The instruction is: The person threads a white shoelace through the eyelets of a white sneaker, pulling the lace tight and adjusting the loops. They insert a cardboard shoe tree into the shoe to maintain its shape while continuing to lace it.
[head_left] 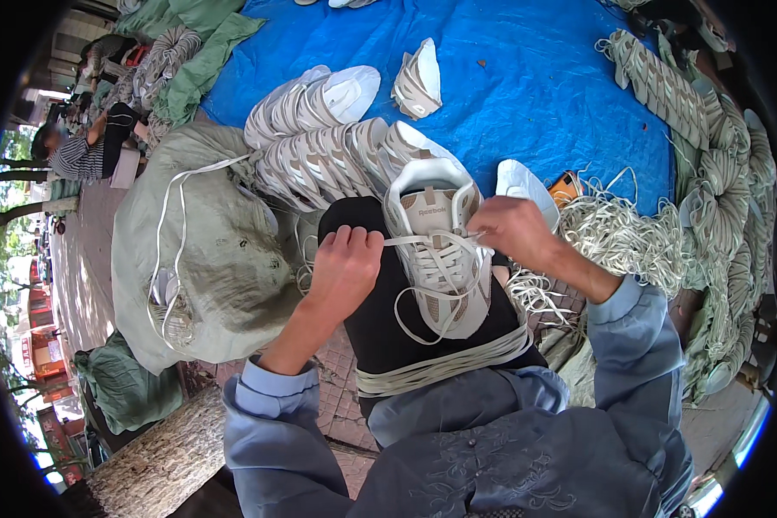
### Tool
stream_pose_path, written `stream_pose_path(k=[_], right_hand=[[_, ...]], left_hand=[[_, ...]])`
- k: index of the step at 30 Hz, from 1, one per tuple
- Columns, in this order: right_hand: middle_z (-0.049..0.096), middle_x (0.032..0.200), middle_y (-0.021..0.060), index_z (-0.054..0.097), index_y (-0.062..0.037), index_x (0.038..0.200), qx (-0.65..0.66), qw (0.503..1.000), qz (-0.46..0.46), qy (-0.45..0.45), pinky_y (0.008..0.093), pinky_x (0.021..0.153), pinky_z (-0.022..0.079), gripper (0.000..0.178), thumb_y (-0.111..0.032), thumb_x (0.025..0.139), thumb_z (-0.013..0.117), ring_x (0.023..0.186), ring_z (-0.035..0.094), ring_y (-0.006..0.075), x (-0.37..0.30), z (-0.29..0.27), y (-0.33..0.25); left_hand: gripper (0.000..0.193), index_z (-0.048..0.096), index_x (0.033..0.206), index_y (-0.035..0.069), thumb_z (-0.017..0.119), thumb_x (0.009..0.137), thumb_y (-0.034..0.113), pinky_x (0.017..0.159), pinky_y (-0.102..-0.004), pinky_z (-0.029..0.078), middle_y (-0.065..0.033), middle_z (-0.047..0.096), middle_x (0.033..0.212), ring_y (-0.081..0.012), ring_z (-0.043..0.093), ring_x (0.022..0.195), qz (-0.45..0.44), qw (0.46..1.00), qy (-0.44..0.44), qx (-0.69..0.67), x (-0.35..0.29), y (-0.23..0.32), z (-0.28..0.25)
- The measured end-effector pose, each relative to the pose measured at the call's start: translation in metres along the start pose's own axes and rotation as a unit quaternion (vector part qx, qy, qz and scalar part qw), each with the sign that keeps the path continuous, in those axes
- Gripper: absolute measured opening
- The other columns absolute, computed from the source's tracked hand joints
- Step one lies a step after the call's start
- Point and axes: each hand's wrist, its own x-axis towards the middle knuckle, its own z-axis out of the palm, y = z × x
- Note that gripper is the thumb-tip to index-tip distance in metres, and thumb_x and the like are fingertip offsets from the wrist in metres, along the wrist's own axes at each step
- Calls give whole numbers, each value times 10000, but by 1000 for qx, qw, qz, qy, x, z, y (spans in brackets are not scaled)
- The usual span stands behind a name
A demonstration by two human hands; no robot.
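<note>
your left hand (350, 263) is closed, its fingertips pinching a pale lace (408, 241) drawn out to the left of the shoe. your right hand (518, 229), at the shoe's right edge, has its fingers curled in and grips lace as well. the shoe (428, 219), white and beige, lies between your hands on black cloth (354, 226), its toe toward you and its front criss-crossed with lacing; a loose loop hangs over its toe. nearer you than the shoe, a bundle of laces (445, 366) stretches across the cloth. left of the shoe sits a big pale sack (224, 259). beyond the shoe, nested rows of shoes (319, 164) rest on a blue tarp (535, 104). right of the shoe is a heap of loose laces (630, 237), and by it an orange item (565, 187), perhaps a case, too small to tell.
</note>
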Motion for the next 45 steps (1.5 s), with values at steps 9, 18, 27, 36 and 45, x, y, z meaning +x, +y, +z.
stream_pose_path(k=[9, 18, 27, 36, 45], right_hand=[[528, 601, 51, 561, -63, 655, 67, 992, -83, 71, 311, 505, 450, 101, -27, 587, 626, 567, 555, 199, -25, 3, -48], [565, 646, 76, 590, -37, 790, 110, 981, 157, 28, 269, 527, 458, 180, -21, 632, 674, 554, 572, 168, -9, 19, -25], [513, 621, 75, 526, -53, 644, -196, 976, -97, -17, 342, 536, 466, 64, -36, 596, 564, 582, 558, 244, 10, -6, -6], [539, 664, 73, 572, -66, 688, -333, 942, -20, 37, 337, 560, 454, 66, -33, 631, 579, 621, 558, 248, -16, -144, 67], [556, 724, 95, 565, -1, 777, -294, 944, 132, 64, 286, 584, 438, 126, 14, 652, 577, 628, 562, 216, -60, -225, 91]], left_hand=[[137, 431, 680, 37, 539, 625, -26, 511, -364, 441, -91, 466, 632, -258, 499, 602, -81, 982, 53, -162, 7, 11, 0], [139, 421, 670, 36, 528, 624, -41, 493, -367, 431, -87, 459, 597, -263, 507, 585, -101, 977, 53, -181, 6, 13, 7], [178, 435, 733, 60, 569, 626, 18, 555, -336, 457, -82, 443, 647, -244, 496, 639, -55, 998, 30, 14, 3, -12, 6], [140, 435, 717, 57, 543, 634, 24, 561, -331, 471, -81, 479, 636, -227, 521, 628, -40, 983, 12, 176, -16, -111, -28], [112, 456, 815, 13, 505, 714, 4, 604, -391, 485, -151, 548, 727, -296, 572, 714, -193, 933, -16, 304, -83, -241, -102]])
